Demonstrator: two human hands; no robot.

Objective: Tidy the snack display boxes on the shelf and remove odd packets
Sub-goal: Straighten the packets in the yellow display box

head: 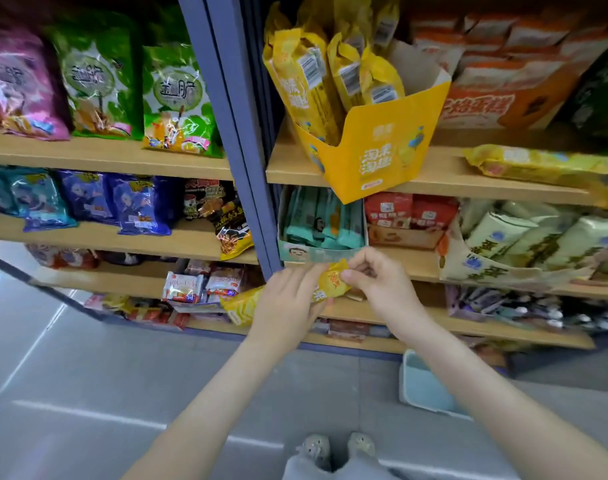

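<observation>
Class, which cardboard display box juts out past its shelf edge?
The yellow cardboard display box, turned corner-first over the edge; the teal cardboard box below sits square.

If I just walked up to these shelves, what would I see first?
Probably the big yellow display box on the upper right shelf. It sits crooked, one corner poking out over the edge, with tall yellow packets standing in it. Next come the two hands in the middle: the left hand holds a small yellow packet and the right hand pinches its end.
</observation>
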